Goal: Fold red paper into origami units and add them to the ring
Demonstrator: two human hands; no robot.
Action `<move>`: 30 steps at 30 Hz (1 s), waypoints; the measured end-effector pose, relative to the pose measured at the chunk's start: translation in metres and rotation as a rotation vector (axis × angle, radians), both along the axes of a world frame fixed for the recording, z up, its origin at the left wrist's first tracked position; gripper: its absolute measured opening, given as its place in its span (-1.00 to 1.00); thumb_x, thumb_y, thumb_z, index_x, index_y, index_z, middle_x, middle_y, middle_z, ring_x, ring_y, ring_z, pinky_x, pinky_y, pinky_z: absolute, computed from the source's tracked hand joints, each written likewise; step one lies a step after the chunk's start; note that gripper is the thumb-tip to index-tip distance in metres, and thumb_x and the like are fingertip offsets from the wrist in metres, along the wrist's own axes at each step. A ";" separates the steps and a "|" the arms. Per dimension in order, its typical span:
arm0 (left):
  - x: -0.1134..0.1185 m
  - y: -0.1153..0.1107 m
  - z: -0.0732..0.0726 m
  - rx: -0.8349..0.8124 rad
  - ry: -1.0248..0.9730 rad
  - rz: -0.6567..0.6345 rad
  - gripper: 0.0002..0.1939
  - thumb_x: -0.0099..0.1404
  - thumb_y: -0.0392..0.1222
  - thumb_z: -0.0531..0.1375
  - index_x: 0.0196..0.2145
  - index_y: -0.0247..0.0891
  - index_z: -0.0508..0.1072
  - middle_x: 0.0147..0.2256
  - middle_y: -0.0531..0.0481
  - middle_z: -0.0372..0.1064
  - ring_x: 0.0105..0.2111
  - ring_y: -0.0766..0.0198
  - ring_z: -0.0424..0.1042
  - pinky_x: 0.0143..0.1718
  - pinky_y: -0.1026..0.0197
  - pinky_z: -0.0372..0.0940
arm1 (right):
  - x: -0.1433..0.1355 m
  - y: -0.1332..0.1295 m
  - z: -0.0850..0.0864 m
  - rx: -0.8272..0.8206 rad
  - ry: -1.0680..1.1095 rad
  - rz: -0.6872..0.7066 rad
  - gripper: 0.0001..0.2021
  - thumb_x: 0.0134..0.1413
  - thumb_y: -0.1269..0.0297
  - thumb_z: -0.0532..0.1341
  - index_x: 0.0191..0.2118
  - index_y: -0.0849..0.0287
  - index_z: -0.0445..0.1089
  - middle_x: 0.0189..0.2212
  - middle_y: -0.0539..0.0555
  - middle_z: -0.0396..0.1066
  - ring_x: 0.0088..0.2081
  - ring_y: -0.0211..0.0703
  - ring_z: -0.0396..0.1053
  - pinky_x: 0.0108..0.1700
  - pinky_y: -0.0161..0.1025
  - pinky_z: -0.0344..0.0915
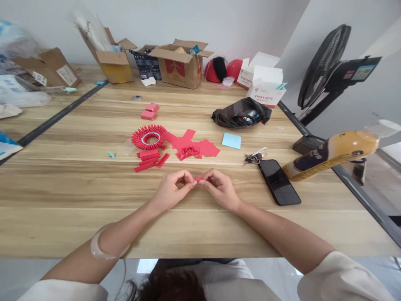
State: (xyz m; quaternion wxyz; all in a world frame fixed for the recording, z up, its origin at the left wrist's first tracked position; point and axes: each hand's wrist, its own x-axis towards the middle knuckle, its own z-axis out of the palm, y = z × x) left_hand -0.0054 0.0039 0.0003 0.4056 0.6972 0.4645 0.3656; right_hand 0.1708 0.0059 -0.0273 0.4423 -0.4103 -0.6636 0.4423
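The red piece (198, 179) — partly hidden — is too small to make out.

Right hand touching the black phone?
Apart. The head view shows a strip of bare wooden tabletop between the right hand and the black phone.

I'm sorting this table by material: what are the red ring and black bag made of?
Red ring: matte paper, probably, since its rim shows folded, pointed pieces. Black bag: thin, slightly glossy plastic, it seems, from its crinkles and sheen.

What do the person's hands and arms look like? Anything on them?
The left hand and right hand wear no gloves. A pale, see-through band circles the left arm. The left sleeve and right sleeve are whitish and short.
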 end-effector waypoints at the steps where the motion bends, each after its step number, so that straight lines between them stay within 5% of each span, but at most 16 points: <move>1: 0.000 0.000 0.000 -0.007 -0.004 -0.001 -0.83 0.14 -0.16 0.18 -0.51 -0.29 0.31 -0.52 0.02 0.33 -0.47 0.32 0.35 -0.40 0.30 0.27 | 0.000 0.000 0.000 0.005 -0.006 -0.005 -0.82 0.04 0.17 0.17 -0.43 0.17 0.26 -0.48 0.03 0.34 -0.44 -0.26 0.30 -0.40 -0.33 0.25; 18: -0.001 -0.001 0.005 0.112 0.196 -0.059 -0.87 0.20 -0.22 0.09 -0.48 -0.27 0.33 -0.48 0.03 0.36 -0.48 0.35 0.33 -0.43 0.34 0.24 | 0.000 -0.002 0.002 0.000 -0.047 -0.041 -0.81 0.02 0.16 0.18 -0.47 0.17 0.27 -0.53 0.02 0.33 -0.50 -0.27 0.26 -0.46 -0.33 0.20; 30: 0.003 -0.011 0.004 0.169 0.387 -0.339 -0.87 0.18 -0.36 0.08 -0.43 -0.20 0.38 -0.48 0.07 0.37 -0.46 0.29 0.36 -0.42 0.30 0.16 | 0.000 0.002 0.003 -0.133 0.075 -0.034 -0.81 -0.04 0.18 0.23 -0.49 0.19 0.30 -0.62 -0.03 0.27 -0.59 -0.31 0.21 -0.54 -0.35 0.16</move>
